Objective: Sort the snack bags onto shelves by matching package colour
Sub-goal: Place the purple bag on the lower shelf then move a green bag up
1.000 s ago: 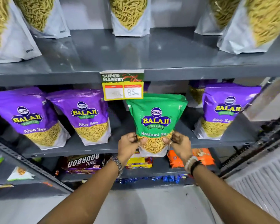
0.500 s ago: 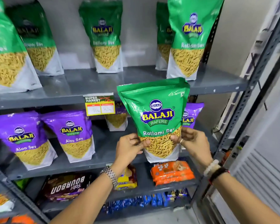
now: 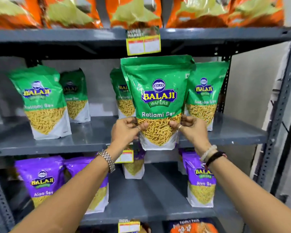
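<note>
I hold a green Ratlami Sev bag (image 3: 158, 91) upright in front of the grey middle shelf (image 3: 91, 142). My left hand (image 3: 124, 130) pinches its lower left side and my right hand (image 3: 190, 128) pinches its lower right side. Its bottom edge hangs just in front of the shelf's front lip. Several other green bags stand on this shelf: one at the left (image 3: 42, 101), one behind it (image 3: 75, 96), one partly hidden behind the held bag (image 3: 123, 95) and one at the right (image 3: 207, 93). Purple Aloo Sev bags (image 3: 42, 180) stand on the shelf below.
Orange bags (image 3: 200, 12) fill the top shelf, above a yellow price tag (image 3: 143, 42). A grey perforated upright (image 3: 282, 105) bounds the rack on the right. Another purple bag (image 3: 200, 180) stands at the lower right. Bare shelf surface shows between the left and centre green bags.
Both hands have lifted the green bag from the purple shelf level up to the green shelf. My view has tilted upward, bringing the orange top shelf into sight.
</note>
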`<state>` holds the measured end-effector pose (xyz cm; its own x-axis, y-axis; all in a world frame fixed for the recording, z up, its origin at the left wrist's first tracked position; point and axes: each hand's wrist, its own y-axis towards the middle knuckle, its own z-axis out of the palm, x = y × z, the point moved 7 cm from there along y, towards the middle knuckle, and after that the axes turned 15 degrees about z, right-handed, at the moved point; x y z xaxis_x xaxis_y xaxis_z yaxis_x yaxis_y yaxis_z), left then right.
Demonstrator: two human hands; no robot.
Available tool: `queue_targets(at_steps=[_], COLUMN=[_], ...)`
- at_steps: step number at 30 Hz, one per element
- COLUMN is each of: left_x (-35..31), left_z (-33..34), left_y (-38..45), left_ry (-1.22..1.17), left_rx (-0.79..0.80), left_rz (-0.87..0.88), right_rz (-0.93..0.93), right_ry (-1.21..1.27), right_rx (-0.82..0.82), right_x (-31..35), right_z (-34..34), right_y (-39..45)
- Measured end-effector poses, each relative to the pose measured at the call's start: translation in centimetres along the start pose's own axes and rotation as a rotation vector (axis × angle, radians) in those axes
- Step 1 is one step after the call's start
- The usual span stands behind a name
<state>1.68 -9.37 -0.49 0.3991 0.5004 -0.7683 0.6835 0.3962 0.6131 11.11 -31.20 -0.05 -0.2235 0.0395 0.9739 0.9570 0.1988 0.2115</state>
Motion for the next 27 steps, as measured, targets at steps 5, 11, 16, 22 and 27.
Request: queue_targets(at_steps=[5,11,16,22,27], left_x=[1.9,5.2,6.5,8.8,9.8], left_z=[-0.9,-1.4,-1.3,0.1,-1.7], left_y=[3.0,5.3,6.3,6.2,7.1], left_ry=[0.017,0.071,0.299,0.128,0.143], left_rx=[-0.037,-0.102,0.037,0.148,0.102], left_rz=[-0.049,-0.033,-0.009,-0.024,-0.030], right_rz=[0.045,0.077,0.057,0.027,0.002], right_ry=[-0.009,0.016,-0.036,-0.082,-0.099], right_rx=[0.003,0.023,-0.012,0.043,0.071], right_x=[-0.1,-2.1,-4.4,-4.6,-3.9], right_z=[3.1,5.7,6.3,7.9,10.4], right_y=[3.6,6.7,9.0,8.2,8.7])
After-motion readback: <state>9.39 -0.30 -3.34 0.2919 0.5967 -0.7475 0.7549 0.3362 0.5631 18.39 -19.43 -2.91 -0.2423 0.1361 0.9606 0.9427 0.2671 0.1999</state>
